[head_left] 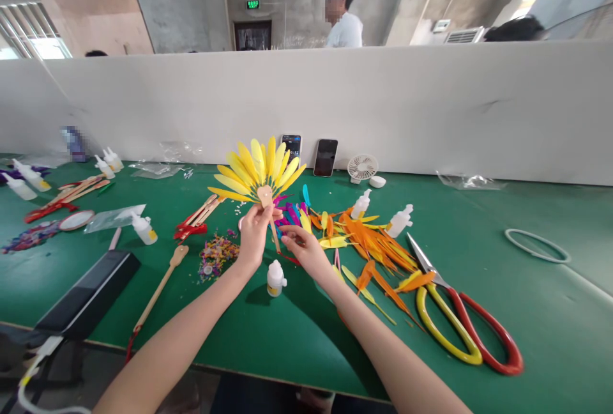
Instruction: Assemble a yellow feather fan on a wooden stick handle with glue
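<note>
My left hand (253, 230) is closed around the neck of a feather fan (264, 195), just below its heart-shaped wooden head. Yellow feathers spread upward from that head in a half circle. Beside the lower handle, my right hand (306, 249) has its fingers bent and partly apart, with nothing visible in them; whether they touch the handle is unclear. A red cord hangs near the handle's end. Below both hands a small white glue bottle (274, 281) stands upright. Loose orange feathers (373, 241), mixed with yellow ones, lie right of my right hand.
Large scissors (462, 312) with yellow and red handles lie at right. A bare wooden fan stick (163, 280), colourful bits (218, 255) and a black box (89, 299) are on the left. Two phones (325, 158) and a small fan (363, 168) stand by the white partition (407, 107).
</note>
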A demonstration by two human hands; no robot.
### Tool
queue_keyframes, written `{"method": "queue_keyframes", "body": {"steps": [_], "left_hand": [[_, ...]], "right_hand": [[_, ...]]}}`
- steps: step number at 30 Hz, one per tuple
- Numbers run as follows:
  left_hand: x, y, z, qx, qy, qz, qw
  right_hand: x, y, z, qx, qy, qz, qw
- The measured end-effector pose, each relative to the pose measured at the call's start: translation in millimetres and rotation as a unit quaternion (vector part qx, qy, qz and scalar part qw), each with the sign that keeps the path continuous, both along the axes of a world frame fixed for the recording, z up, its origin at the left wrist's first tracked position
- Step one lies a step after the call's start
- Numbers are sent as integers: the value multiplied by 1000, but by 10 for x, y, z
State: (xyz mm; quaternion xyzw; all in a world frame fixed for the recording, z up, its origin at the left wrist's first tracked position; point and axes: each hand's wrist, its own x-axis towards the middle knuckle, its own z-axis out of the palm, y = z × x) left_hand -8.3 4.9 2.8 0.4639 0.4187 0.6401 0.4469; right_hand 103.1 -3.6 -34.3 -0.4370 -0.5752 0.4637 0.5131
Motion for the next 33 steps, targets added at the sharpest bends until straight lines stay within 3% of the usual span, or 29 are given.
{"method": "queue_keyframes", "body": {"steps": [6, 12, 18, 22, 28, 33], "left_hand": [[-57, 70, 14, 28, 12, 46, 998], [-73, 80, -19, 39, 34, 65, 997], [-85, 80, -30, 44, 65, 39, 996], [-50, 31, -6, 43, 87, 8, 995], [36, -85, -21, 52, 117, -66, 990], [88, -119, -67, 27, 92, -109, 989]], "right_hand": [[103, 29, 8, 7, -19, -86, 996], [161, 63, -14, 28, -12, -132, 991], [177, 83, -30, 27, 6, -154, 988], [197, 84, 4, 6, 25, -139, 990], [183, 20, 128, -42, 98, -53, 993], [153, -15, 173, -45, 143, -16, 989]]}}
